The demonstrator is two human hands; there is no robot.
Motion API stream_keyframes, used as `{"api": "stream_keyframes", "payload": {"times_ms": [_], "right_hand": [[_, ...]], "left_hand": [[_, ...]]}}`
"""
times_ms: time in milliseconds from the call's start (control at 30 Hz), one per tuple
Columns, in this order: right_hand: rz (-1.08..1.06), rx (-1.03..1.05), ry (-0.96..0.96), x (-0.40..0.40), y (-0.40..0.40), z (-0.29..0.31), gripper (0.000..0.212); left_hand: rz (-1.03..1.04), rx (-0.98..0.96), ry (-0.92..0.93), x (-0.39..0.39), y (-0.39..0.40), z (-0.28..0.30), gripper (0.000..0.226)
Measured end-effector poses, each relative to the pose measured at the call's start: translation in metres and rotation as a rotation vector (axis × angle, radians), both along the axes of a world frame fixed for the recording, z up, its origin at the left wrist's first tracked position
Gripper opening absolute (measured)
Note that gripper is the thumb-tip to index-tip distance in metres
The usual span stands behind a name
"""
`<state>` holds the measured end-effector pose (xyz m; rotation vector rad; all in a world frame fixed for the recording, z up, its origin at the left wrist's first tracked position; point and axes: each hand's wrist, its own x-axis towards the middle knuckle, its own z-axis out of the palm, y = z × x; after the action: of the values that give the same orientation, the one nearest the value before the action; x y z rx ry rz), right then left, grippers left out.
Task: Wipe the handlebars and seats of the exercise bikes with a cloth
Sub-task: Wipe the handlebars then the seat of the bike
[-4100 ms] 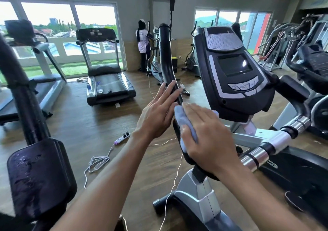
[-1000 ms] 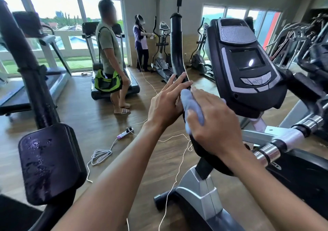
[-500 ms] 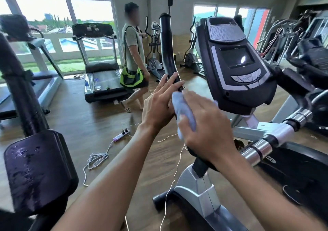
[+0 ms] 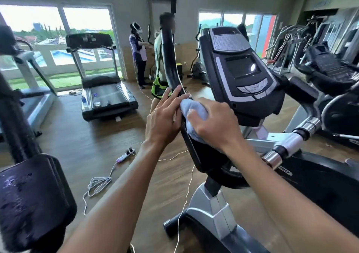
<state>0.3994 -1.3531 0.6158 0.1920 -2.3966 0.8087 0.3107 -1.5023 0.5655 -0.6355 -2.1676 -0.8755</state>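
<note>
Our right hand [image 4: 210, 123] grips the light blue cloth [image 4: 191, 108], fingers curled over it, and presses it against the black handlebar [image 4: 170, 62] at the centre of the frame. The cloth bunches under the palm and thumb, part of it poking out toward upper left of the hand, and it wraps onto the bar's right side. Our left hand [image 4: 165, 118] sits just left of the cloth with fingers straight and close together, laid flat against the bar's left side, fingertips pointing up along the bar. The two hands touch or nearly touch across the bar; we cannot tell which. The handlebar rises from the hands, curving up toward top centre, and below them it widens into a black housing on the bike's grey stem [image 4: 211, 210].

The bike's console [image 4: 240, 72] sits right of centre, tilted toward us, just beyond the right hand. A chrome-banded crossbar [image 4: 291, 142] runs out to the right. At lower left there is a black pad [image 4: 33, 198] with wet spots on it. On the wood floor [image 4: 81, 145] lie a power strip [image 4: 125, 155] and a coiled white cable [image 4: 97, 184]. A treadmill [image 4: 101, 81] stands at upper left by the windows. Two people [image 4: 138, 54] stand at upper centre, one partly hidden behind the bar.
</note>
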Motion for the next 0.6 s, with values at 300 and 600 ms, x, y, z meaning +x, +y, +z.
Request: {"api": "stream_keyframes", "payload": {"times_ms": [300, 600], "right_hand": [[0.056, -0.699, 0.141, 0.031, 0.052, -0.023, 0.029], [-0.186, 0.141, 0.137, 0.091, 0.057, -0.107, 0.045]], "left_hand": [[0.04, 0.108, 0.003, 0.004, 0.009, 0.019, 0.038], [-0.329, -0.011, -0.261, 0.031, 0.048, 0.046, 0.03]]}}
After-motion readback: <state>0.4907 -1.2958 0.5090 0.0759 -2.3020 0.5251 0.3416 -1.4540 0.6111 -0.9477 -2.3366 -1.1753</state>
